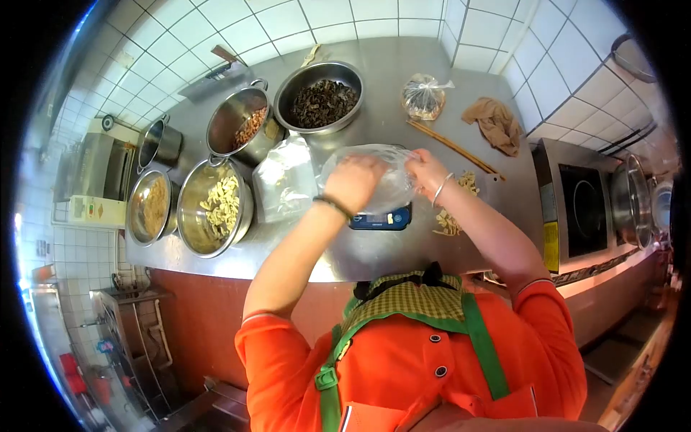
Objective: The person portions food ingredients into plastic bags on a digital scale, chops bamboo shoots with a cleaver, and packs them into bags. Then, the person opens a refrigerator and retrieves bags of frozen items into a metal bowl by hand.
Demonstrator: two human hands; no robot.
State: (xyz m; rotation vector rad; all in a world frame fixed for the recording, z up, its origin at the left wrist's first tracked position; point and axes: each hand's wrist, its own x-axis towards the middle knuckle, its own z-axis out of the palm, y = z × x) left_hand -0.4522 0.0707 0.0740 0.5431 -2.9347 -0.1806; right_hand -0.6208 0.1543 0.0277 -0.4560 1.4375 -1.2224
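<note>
A clear plastic bag [392,180] is between my hands, above a blue kitchen scale [389,221] on the steel table. My right hand [426,173] pinches the bag's right edge. At the bag's left side is my left hand [354,183], its back toward me. Its fingertips point away and are hidden, so I cannot tell whether they grip the bag or reach inside it. Pale food slices [450,222] lie loose beside my right wrist. A flat sheet of clear plastic [284,180] lies left of my left hand.
Left on the steel table [302,252] are a bowl of pale slices [188,241], a bowl of shredded food [131,229], and a pot of reddish-brown pieces [216,137]. Behind are a bowl of dark pieces [284,122], a tied bag [425,101], chopsticks [453,146] and a cloth [497,126].
</note>
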